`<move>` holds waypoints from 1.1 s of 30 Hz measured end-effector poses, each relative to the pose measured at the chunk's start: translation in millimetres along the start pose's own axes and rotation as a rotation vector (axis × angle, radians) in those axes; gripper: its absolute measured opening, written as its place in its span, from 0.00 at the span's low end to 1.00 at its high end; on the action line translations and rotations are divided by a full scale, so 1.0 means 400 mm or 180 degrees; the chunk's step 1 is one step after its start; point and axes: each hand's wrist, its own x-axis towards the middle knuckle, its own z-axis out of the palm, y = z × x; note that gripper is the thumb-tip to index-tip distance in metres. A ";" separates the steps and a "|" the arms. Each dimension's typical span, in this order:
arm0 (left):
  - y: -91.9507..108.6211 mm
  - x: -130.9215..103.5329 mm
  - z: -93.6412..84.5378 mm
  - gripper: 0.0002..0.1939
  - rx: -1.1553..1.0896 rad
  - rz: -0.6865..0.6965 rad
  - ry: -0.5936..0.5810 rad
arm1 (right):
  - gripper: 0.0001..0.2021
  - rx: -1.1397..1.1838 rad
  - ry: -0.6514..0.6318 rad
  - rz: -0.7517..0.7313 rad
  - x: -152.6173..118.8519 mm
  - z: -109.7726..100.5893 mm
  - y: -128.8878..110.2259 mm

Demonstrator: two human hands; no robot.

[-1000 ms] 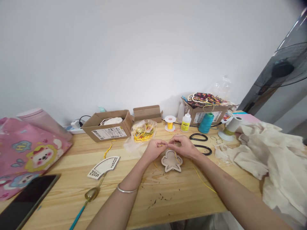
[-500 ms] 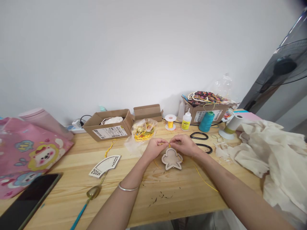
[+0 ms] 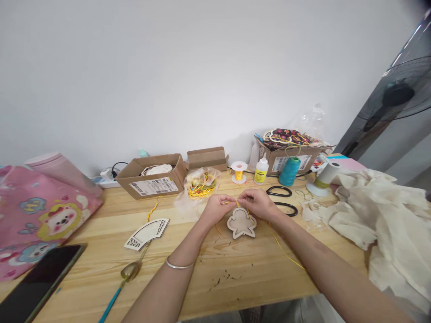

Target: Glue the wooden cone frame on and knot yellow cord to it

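Observation:
My left hand [image 3: 218, 209] pinches a thin yellow cord just above a pale wooden cut-out [image 3: 241, 223] with a scalloped outline. Across from it, my right hand [image 3: 258, 203] is closed on the same yellow cord [image 3: 237, 204], near the top of the cut-out. The piece hangs or rests below my fingertips; I cannot tell which. A loose tail of cord [image 3: 286, 253] runs over the table under my right forearm. Black scissor handles [image 3: 285, 209] lie to the right of my right hand.
A cardboard box [image 3: 151, 177], a plastic bag of yellow cords [image 3: 201, 186], a yellow spool [image 3: 239, 172], a glue bottle [image 3: 261, 170] and teal thread [image 3: 290, 172] line the back. On the left are a fan-shaped wooden piece [image 3: 148, 233], a spoon [image 3: 130, 270] and a phone [image 3: 42, 285]. Cream cloth [image 3: 387, 224] covers the right.
Both hands stay nearly in place over the cut-out, with only a slight shift of the fingers on the cord. Nothing has been let go.

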 end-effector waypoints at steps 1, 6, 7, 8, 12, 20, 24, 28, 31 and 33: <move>-0.001 0.000 -0.001 0.13 0.0010 0.0008 -0.0006 | 0.09 -0.0013 0.0014 0.0000 0.000 0.000 0.000; -0.002 0.000 -0.001 0.12 0.0056 0.0035 -0.0036 | 0.09 -0.0052 0.0008 0.0029 0.000 0.002 0.002; 0.000 -0.001 -0.001 0.12 0.0066 0.0021 -0.0045 | 0.09 -0.0051 0.0000 0.0026 0.001 0.002 0.003; 0.001 -0.002 -0.001 0.11 0.0079 0.0007 -0.0049 | 0.09 -0.0049 -0.0010 0.0028 0.001 0.002 0.002; 0.005 -0.004 0.000 0.11 0.0088 0.0004 -0.0035 | 0.09 -0.0060 -0.0063 0.0062 0.001 0.002 0.002; -0.004 0.002 0.000 0.12 0.0164 0.0054 -0.0057 | 0.10 -0.0082 -0.0071 0.0067 0.001 0.006 0.009; -0.007 0.005 -0.001 0.13 0.0297 0.0052 -0.0104 | 0.09 -0.0156 -0.0048 0.0010 0.002 0.008 0.009; -0.006 0.004 -0.003 0.12 0.0397 0.0115 -0.0126 | 0.09 -0.0199 -0.0075 0.0036 0.002 0.008 0.006; -0.006 0.003 -0.004 0.12 0.0407 0.0079 -0.0149 | 0.09 -0.0196 -0.0073 0.0030 0.002 0.006 0.003; -0.006 0.003 -0.003 0.12 0.0383 0.0044 -0.0161 | 0.09 -0.0198 -0.0055 0.0044 0.002 0.006 0.002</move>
